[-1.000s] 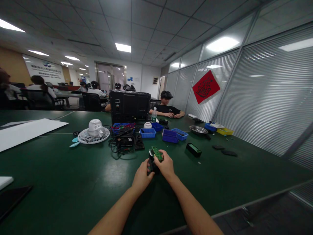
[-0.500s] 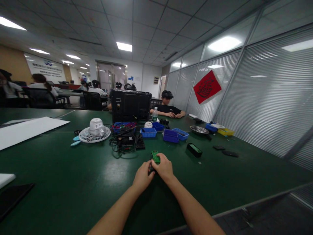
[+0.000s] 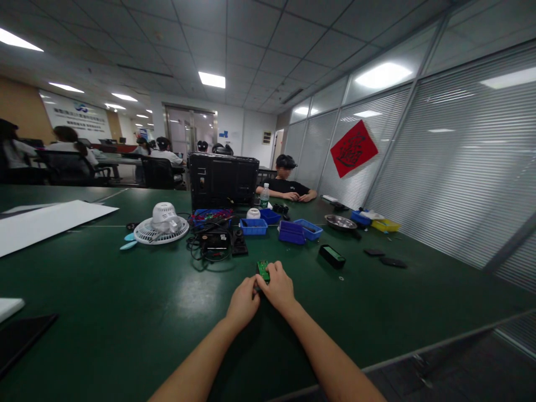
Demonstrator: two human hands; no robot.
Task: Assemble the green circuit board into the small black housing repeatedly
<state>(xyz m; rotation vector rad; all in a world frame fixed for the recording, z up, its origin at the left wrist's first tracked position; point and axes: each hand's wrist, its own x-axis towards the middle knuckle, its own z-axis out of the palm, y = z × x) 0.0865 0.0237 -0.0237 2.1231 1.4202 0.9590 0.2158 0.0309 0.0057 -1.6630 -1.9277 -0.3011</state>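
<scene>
A small green circuit board (image 3: 262, 269) shows just beyond my fingertips, near the middle of the table. My right hand (image 3: 278, 286) is closed on its right and near side, the fingers bent over the edge. From the left, my left hand (image 3: 244, 301) is closed at the near end, its fingertips meeting the right thumb. Something dark sits under the board between the hands, mostly hidden by them. Further right stands a black rectangular case (image 3: 332, 257) with a green top face.
Behind the hands lie a black power box with cables (image 3: 215, 240), a white fan part (image 3: 163, 223), blue bins (image 3: 253, 226) and a metal bowl (image 3: 340, 223). A large black panel (image 3: 224, 181) stands upright. Across the table sits a person (image 3: 288, 184). Two flat black pieces (image 3: 392, 262) lie right.
The right fingers have shifted slightly on the circuit board, and the thumb has drawn in nearer to the left fingertips. Both hands stay in nearly the same place.
</scene>
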